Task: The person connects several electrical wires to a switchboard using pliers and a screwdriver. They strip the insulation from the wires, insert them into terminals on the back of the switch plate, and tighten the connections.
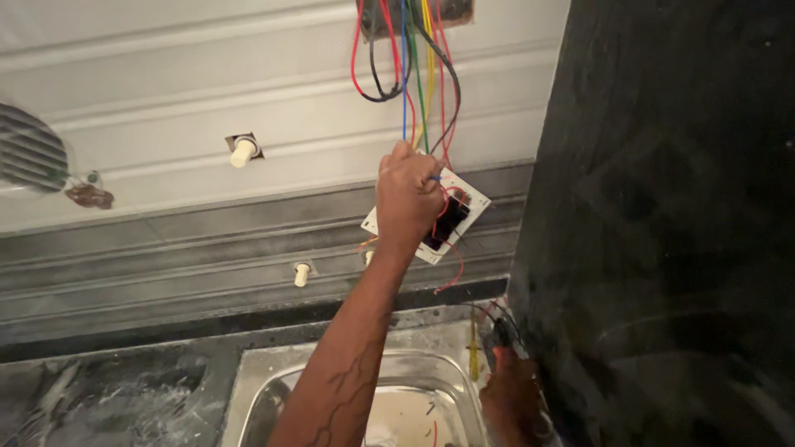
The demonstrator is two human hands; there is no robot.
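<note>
White square switch plate (464,207) hangs at wall; left hand (407,194) raised, fingers closed pinching blue wire (404,99); right hand (512,397) low, grips dark tool (499,335).

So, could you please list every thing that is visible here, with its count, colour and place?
switch plate: one, white with dark back parts, held against the wall
wires: several, red, blue, green, yellow, black, hanging from the wall opening at top
wall opening: one, dark, top edge
pipe stubs: three, cream, sticking out of the wall
round vent: one, grey, far left
sink: one, steel, dusty, bottom centre
screwdriver: one, yellow handle, by the sink's right edge
dark panel: one, black, right side
left hand: raised, gripping the switch plate
right hand: low, closed on a dark tool, kind unclear
</note>
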